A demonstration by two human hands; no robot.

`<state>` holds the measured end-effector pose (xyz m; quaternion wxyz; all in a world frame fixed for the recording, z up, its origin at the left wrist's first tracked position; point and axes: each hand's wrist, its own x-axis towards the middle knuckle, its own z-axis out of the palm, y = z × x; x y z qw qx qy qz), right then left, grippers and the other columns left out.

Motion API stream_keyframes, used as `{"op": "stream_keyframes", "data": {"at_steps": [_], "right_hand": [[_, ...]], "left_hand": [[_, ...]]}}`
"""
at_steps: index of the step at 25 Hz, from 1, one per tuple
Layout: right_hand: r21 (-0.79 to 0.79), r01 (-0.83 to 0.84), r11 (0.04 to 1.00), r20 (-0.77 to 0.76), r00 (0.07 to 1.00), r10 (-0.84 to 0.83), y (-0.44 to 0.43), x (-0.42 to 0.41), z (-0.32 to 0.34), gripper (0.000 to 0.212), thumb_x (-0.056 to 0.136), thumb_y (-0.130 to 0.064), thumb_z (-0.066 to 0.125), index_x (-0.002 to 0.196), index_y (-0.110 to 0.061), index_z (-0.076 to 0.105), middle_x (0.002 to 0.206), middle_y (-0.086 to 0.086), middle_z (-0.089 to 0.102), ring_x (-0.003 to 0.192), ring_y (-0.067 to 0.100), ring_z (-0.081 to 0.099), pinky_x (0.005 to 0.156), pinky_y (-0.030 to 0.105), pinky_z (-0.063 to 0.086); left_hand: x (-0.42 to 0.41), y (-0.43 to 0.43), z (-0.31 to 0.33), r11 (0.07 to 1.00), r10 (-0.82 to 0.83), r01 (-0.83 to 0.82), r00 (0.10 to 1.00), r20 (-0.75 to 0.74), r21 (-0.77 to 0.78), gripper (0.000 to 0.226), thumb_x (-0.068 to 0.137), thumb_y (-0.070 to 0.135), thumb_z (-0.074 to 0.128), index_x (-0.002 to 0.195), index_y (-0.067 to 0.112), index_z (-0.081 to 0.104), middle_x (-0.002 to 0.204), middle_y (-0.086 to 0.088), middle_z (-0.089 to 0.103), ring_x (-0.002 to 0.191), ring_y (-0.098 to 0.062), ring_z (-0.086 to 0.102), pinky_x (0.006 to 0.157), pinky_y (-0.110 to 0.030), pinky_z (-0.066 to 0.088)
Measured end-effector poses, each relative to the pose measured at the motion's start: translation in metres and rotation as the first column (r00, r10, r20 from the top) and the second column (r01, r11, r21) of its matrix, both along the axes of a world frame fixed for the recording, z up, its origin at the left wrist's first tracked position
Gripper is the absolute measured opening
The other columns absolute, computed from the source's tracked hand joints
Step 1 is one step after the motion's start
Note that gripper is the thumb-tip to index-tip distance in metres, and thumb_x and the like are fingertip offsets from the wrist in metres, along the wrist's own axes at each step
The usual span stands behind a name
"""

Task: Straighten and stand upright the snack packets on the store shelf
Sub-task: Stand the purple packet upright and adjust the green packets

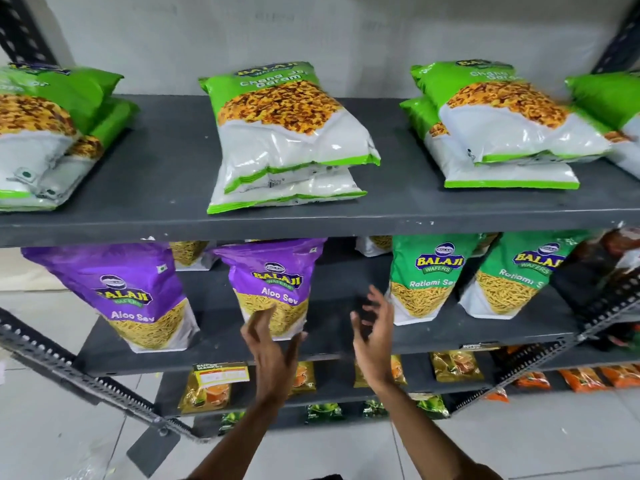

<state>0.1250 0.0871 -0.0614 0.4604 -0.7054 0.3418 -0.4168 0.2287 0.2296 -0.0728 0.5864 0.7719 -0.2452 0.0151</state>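
Note:
On the middle shelf (pixel 221 358), two purple Aloo Sev packets stand upright: one on the left (pixel 131 296) and one at the centre (pixel 273 285). My left hand (pixel 270 348) is open, with its fingertips at the lower front of the centre purple packet. My right hand (pixel 374 330) is open too, held in the gap right of that packet and touching nothing. Two green Ratlami Sev packets (pixel 429 278) (pixel 519 275) stand upright further right. On the top shelf (pixel 166 168), green-and-white packets lie flat in stacks: left (pixel 45 133), centre (pixel 287 133) and right (pixel 502 126).
Slotted metal uprights (pixel 86 379) (pixel 602 323) frame the shelving at left and right. Lower shelves hold small gold packets (pixel 207 393) and orange packets (pixel 585 379). A price tag (pixel 221 372) hangs on the middle shelf's front edge. Below is a light tiled floor (pixel 62 434).

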Motion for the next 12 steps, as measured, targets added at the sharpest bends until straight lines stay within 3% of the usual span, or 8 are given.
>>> {"op": "stream_keyframes", "data": {"at_steps": [2,4,6,9,11,12], "right_hand": [[-0.052,0.138,0.989,0.069,0.989,-0.134,-0.027,-0.029,0.009,0.048,0.092,-0.009,0.062,0.133,-0.025,0.042,0.129,0.002,0.046,0.114,0.02,0.055,0.094,0.039,0.052],[-0.103,0.266,0.959,0.091,0.962,-0.257,-0.06,-0.057,0.016,0.044,0.092,-0.01,0.062,0.13,-0.022,0.042,0.126,0.006,0.043,0.109,0.025,0.053,0.095,0.046,0.05],[-0.092,0.317,0.944,0.054,0.948,-0.313,-0.099,-0.075,0.008,0.049,0.092,-0.015,0.063,0.135,-0.017,0.04,0.126,0.011,0.042,0.107,0.034,0.054,0.089,0.054,0.052],[-0.01,0.195,0.981,-0.034,0.98,-0.195,-0.151,-0.099,0.0,0.064,0.091,-0.022,0.066,0.144,-0.024,0.03,0.128,0.006,0.045,0.11,0.031,0.058,0.093,0.049,0.053],[0.109,0.021,0.994,-0.089,0.996,-0.011,-0.174,-0.108,0.001,0.063,0.091,-0.038,0.063,0.144,-0.025,0.032,0.111,0.014,0.056,0.091,0.024,0.06,0.08,0.038,0.053],[0.165,-0.087,0.982,-0.131,0.985,0.11,-0.177,-0.11,0.006,0.056,0.091,-0.039,0.061,0.139,-0.019,0.039,0.101,0.019,0.057,0.083,0.025,0.058,0.074,0.036,0.049]], "left_hand": [[-0.023,-0.032,0.004,0.974,-0.221,0.218,0.974,0.047,0.054,0.06,0.083,0.049,0.065,0.133,0.031,0.038,0.128,0.014,0.031,0.126,-0.02,0.041,0.105,-0.037,0.041],[-0.045,-0.074,0.01,0.94,-0.34,0.339,0.941,0.005,0.047,0.055,0.084,0.037,0.069,0.129,0.044,0.04,0.124,0.009,0.041,0.113,-0.018,0.052,0.098,-0.032,0.045],[-0.063,-0.117,0.011,0.927,-0.374,0.376,0.921,-0.106,-0.002,0.059,0.083,0.023,0.073,0.133,0.034,0.042,0.123,-0.001,0.051,0.109,-0.015,0.055,0.095,-0.03,0.047],[-0.089,-0.173,0.01,0.932,-0.351,0.361,0.894,-0.278,-0.018,0.068,0.082,0.026,0.075,0.138,0.013,0.041,0.133,-0.005,0.055,0.12,-0.017,0.055,0.098,-0.019,0.045],[-0.102,-0.199,0.008,0.949,-0.304,0.316,0.898,-0.318,-0.015,0.058,0.08,0.036,0.073,0.128,0.016,0.046,0.122,0.001,0.06,0.117,-0.018,0.058,0.086,-0.008,0.044],[-0.108,-0.206,0.007,0.959,-0.271,0.283,0.907,-0.323,-0.012,0.049,0.079,0.039,0.07,0.12,0.021,0.048,0.114,0.003,0.062,0.112,-0.021,0.061,0.08,-0.01,0.045]]}}
